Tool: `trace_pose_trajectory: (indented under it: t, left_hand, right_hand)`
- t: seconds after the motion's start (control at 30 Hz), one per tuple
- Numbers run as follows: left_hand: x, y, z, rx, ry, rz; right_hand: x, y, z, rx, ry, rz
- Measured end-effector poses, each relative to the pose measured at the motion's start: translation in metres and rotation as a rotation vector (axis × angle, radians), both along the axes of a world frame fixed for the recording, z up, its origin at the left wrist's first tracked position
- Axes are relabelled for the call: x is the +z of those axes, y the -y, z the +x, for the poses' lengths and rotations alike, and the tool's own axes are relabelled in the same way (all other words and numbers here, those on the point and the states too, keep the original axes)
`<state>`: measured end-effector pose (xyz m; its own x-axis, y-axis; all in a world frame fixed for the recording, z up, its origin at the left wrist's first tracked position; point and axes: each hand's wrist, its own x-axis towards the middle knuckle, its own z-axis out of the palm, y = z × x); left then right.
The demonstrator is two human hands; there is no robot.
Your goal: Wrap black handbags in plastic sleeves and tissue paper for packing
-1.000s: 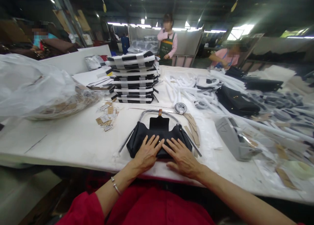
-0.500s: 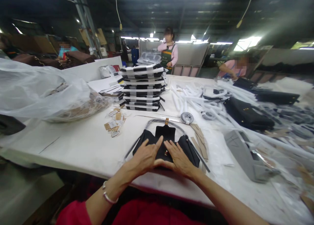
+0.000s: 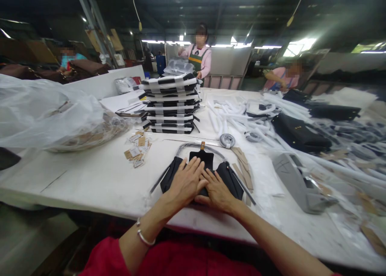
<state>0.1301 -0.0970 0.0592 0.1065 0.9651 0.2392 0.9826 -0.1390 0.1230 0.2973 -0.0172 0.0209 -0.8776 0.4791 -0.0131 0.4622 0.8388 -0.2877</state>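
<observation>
A black handbag (image 3: 170,175) lies on the white table in front of me. Its small flap (image 3: 206,158) with a tan tab is turned away from me, and its wrapped strap curves behind it. My left hand (image 3: 187,179) rests flat on the bag's front, fingers stretched out. Beside it my right hand (image 3: 217,191) lies flat too, its fingertips meeting the left hand. Both hands are open and hold nothing. The bag's middle, clasp included, is hidden under them.
Wrapped black bags stand in a stack (image 3: 171,107) behind. Paper tags (image 3: 138,149) lie left, near a big plastic bag (image 3: 54,119). On the right are a grey tape dispenser (image 3: 297,183), cardboard strips (image 3: 243,167) and another black bag (image 3: 298,133). A co-worker (image 3: 200,59) stands across the table.
My left hand has turned and moved in toward the right one, from thumbs spread apart to fingers lying together over the clasp. The view has shifted slightly.
</observation>
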Motion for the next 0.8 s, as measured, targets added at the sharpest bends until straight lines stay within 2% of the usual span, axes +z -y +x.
trace_pose_trajectory:
  t: [0.1, 0.23, 0.37, 0.5, 0.6, 0.67, 0.8]
  left_hand:
    - [-0.023, -0.013, 0.014, -0.115, 0.066, -0.059]
    - [-0.056, -0.017, 0.011, -0.086, 0.103, -0.048]
    - [-0.063, -0.021, 0.006, -0.058, 0.089, -0.022]
    - [-0.069, -0.026, 0.003, -0.071, 0.010, 0.040]
    - [-0.081, -0.032, -0.008, -0.169, -0.051, 0.103]
    - [-0.090, -0.038, -0.019, -0.290, -0.118, 0.156]
    - [-0.103, -0.049, -0.037, -0.384, -0.226, 0.195]
  right_hand:
    - [0.000, -0.003, -0.002, 0.000, -0.001, -0.015]
    - [0.018, -0.016, 0.003, 0.075, 0.012, -0.126]
    - [0.029, -0.026, 0.024, -0.008, 0.022, -0.044]
    - [0.018, -0.022, 0.042, -0.055, -0.054, 0.055]
    - [0.008, -0.022, 0.044, -0.059, -0.113, 0.148]
    - [0.006, -0.024, 0.045, -0.074, -0.151, 0.214]
    - [0.012, -0.011, 0.056, -0.179, -0.299, 0.276]
